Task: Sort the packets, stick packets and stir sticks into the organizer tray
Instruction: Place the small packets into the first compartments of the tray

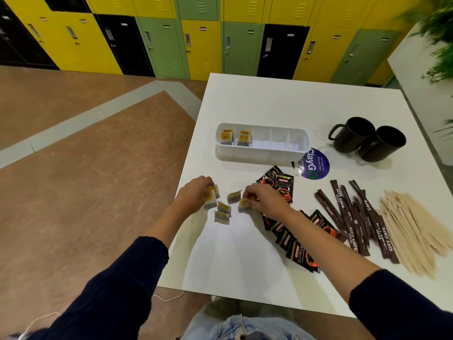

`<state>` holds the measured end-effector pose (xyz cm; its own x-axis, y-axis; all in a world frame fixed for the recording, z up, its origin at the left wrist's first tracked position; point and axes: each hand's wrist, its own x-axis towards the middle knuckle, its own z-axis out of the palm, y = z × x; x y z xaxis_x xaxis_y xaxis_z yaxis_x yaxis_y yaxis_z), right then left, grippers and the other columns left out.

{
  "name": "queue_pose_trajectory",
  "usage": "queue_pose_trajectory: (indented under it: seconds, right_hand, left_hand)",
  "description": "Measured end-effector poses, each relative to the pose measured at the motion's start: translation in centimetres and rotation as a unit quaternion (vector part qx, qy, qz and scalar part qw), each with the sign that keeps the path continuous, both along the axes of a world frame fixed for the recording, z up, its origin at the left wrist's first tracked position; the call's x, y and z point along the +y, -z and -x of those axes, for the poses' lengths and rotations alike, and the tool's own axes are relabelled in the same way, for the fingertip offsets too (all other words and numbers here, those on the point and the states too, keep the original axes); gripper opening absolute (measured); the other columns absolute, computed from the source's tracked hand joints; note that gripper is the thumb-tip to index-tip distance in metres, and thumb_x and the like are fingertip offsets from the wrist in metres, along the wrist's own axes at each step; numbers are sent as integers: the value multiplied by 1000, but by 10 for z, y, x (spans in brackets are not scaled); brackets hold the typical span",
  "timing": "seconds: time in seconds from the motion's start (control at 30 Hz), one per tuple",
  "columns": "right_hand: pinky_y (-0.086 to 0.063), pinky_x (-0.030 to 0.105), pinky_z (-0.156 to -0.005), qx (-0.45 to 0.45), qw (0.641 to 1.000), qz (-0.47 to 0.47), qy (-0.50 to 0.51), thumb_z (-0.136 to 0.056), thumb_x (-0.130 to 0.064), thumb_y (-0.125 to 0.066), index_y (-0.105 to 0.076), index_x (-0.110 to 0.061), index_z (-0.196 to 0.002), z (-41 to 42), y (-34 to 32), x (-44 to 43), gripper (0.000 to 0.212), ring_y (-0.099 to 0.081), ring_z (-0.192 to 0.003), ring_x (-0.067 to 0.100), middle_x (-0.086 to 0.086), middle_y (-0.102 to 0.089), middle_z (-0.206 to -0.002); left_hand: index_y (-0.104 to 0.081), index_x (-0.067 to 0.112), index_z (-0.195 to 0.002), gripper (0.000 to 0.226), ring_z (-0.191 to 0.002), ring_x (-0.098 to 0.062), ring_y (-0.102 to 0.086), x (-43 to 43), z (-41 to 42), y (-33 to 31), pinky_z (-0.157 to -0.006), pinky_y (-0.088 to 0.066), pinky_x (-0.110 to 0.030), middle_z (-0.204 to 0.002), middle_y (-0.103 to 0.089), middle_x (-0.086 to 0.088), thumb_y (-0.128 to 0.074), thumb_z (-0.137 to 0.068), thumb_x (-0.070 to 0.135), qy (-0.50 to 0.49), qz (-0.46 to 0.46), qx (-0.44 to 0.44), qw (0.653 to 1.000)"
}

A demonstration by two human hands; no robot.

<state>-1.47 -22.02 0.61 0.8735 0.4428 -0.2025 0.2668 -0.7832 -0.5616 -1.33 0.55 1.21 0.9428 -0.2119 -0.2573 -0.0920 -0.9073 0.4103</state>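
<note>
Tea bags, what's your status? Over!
Left grip holding tea bags. Right grip pinching one bag. Three loose bags between them. Nothing between grips and tray.

Metal lockers (201, 45) in yellow, green and black line the far side. The floor (73, 204) is reddish-brown, crossed by an angled grey band (85, 120). A white square table (294, 99) stands near the lockers; at right, green foliage (438, 25) hangs over a white unit (416, 69).
</note>
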Motion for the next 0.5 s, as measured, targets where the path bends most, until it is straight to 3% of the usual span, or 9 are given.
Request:
queue_pose_trajectory:
  seconds: [0.13, 0.2, 0.33, 0.5]
  right_hand:
    - [-43, 34, -70, -27, 1000, 0, -4, -83, -19, -68, -68, -12, -93, -2, 0, 10, 12, -54, -92, 20, 4, -55, -98]
    - [-37, 29, -68, -64, 998, 22, -6, -82, -23, -70, -71, -13, -92, -3, -1, 13, 14, -47, -98, 17, 2, -51, -103]
    - [-36, 30, -84, -94, 994, 52, -23, -82, -28, -69, -75, -18, -94, -6, -3, 18, 17, -44, -109, 19, -3, -54, -119]
    - [-30, 32, -90, -85, 994, 64, -4, -86, -27, -64, -72, -18, -100, -12, -3, 25, 18, -57, -101, 20, -2, -68, -105]
  left_hand:
    - [-60, 13, -106, 25, -98, -26, -58, -4, -1, 0, -79, -50, -37, -107, -63, -7, -48, -88, -1, -10, -7, -26, 1000]
    - [-61, 13, -102, 23, -95, -25, -58, -5, -2, 0, -74, -47, -33, -104, -64, -6, -49, -88, 0, -13, -5, -37, 999]
    - [-63, 13, -97, 14, -91, -22, -58, -6, -3, 2, -67, -39, -29, -100, -65, -5, -53, -90, 7, -20, 2, -59, 998]
    - [-63, 11, -93, 10, -89, -22, -56, -4, -9, 1, -67, -39, -30, -95, -65, -5, -58, -90, 19, -16, 19, -65, 998]
